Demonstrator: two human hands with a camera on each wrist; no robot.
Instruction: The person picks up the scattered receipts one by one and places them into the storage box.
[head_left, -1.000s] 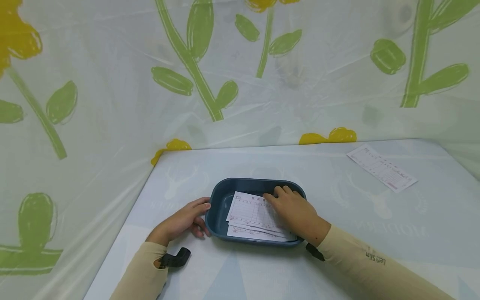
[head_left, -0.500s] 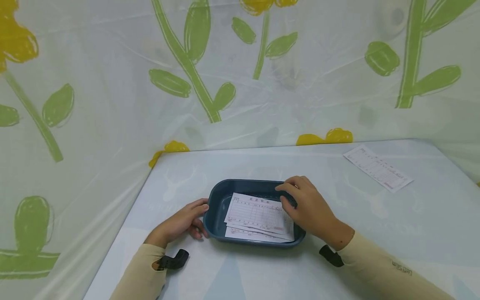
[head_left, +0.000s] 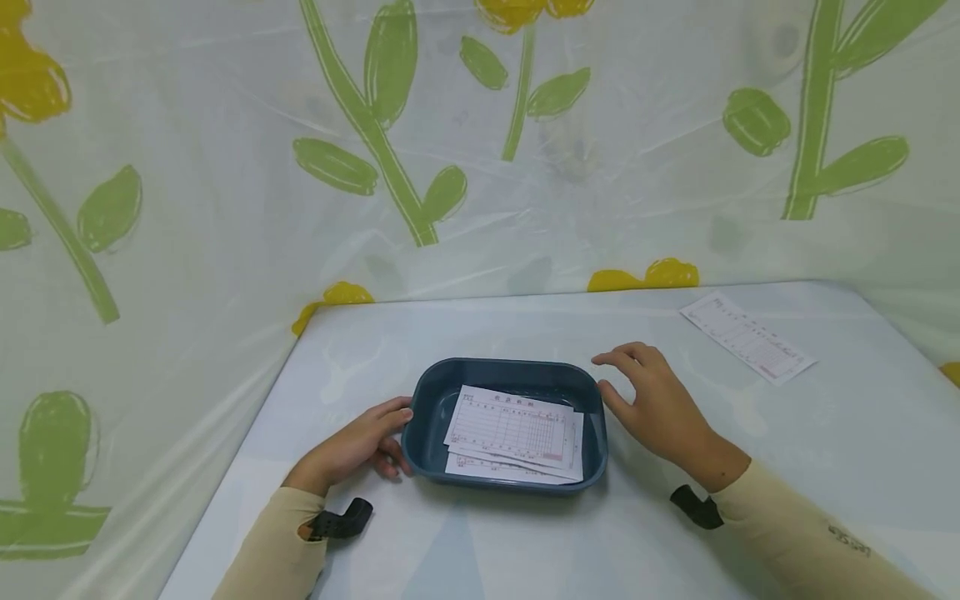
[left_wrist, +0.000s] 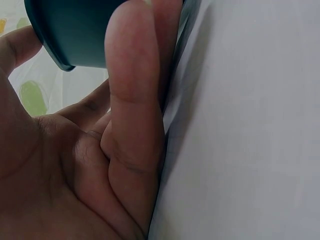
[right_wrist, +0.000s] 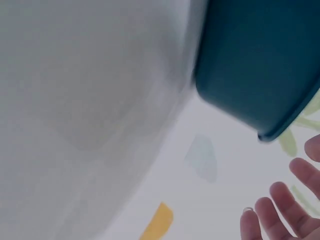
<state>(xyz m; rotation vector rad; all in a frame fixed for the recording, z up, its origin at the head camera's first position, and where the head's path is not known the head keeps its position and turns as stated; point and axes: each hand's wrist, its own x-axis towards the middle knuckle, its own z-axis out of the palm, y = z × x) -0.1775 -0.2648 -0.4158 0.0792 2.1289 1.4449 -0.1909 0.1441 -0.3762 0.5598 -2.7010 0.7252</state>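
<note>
A dark blue-green plastic basin [head_left: 510, 365] sits on the table with several printed paper slips [head_left: 510, 429] overlapping inside it. My left hand [head_left: 362, 442] is at the basin's left side. Its thumb [left_wrist: 22, 47] touches the rim in the left wrist view, while the other fingers lie loosely by the outer wall, close to the tabletop. Just off the basin's right end is my right hand [head_left: 660, 408], holding nothing, with its fingers spread and slightly bent. The right wrist view has those fingertips [right_wrist: 281, 192] apart from the basin wall [right_wrist: 250, 65].
One more printed slip [head_left: 747, 337] lies slantwise on the table at the back right. The pale table cover [head_left: 525, 550] meets a hanging curtain [head_left: 225, 208] with a leaf and flower print along the far and left edges.
My right hand has lifted off the slips, out of the basin and rightward past its rim, leaving the slips uncovered. My left hand has stayed at the basin's left side.
</note>
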